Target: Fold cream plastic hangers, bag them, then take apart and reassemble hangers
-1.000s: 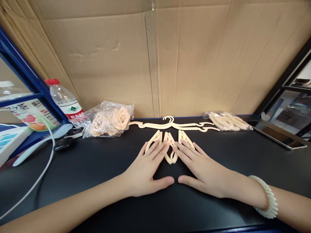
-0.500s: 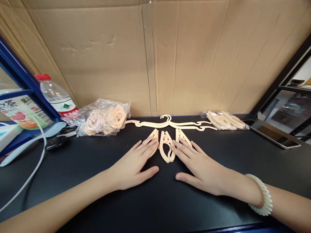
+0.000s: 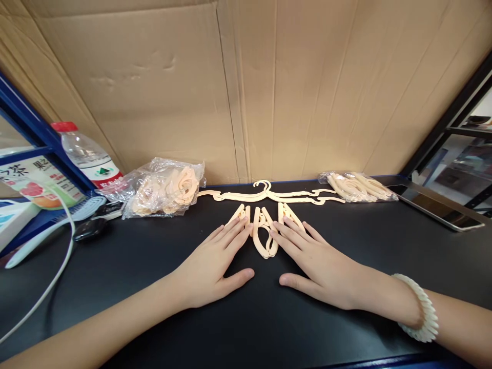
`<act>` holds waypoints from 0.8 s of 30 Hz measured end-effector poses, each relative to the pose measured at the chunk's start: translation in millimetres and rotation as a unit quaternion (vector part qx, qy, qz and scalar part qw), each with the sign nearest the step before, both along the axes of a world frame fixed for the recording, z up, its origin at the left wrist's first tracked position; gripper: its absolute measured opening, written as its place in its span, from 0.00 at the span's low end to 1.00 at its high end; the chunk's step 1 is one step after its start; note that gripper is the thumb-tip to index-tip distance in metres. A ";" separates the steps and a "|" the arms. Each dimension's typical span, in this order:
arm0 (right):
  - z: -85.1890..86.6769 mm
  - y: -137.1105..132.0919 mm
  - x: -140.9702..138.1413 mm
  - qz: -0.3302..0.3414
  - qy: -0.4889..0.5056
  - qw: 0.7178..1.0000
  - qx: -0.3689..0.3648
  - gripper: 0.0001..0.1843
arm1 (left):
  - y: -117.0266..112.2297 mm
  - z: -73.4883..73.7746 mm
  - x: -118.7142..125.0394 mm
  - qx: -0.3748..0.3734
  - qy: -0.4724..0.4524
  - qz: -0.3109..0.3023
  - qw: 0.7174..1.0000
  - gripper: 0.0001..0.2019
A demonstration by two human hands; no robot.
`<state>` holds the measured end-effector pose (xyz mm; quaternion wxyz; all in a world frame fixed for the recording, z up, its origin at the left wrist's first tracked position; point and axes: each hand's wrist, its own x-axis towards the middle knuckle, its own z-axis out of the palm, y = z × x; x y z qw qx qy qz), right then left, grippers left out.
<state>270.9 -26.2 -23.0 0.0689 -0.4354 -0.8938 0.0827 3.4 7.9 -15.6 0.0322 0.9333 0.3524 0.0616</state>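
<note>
Fingers (image 3: 235,231) of left hand (image 3: 209,267) straight, flat, tips on left clip (image 3: 239,214); right hand (image 3: 321,264) likewise on right clip (image 3: 289,212). Nothing gripped. Middle clip (image 3: 264,241) lies between them on the table (image 3: 126,256), near hangers (image 3: 269,193). Judgement: light, even pressure prevents skating. Palms down, thumbs inward.

Desk (image 3: 154,266) matte black. Clips (image 3: 264,233) pale peach; hangers (image 3: 269,193) at 12 o'clock the same peach-cream. 10 o'clock bag (image 3: 165,188) and 2 o'clock bag (image 3: 359,186) clear, peach contents. Bottle (image 3: 90,159): red cap, red-and-white label. Cardboard (image 3: 154,92) plain tan. Bracelet (image 3: 421,312) ivory. Cable (image 3: 57,277) white. Shelf frame (image 3: 23,108) blue.
</note>
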 end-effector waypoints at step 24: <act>17.4 70.1 75.8 -0.136 0.200 0.932 0.269 0.12 | 32.0 14.4 -17.4 0.027 -0.215 0.157 0.963 0.20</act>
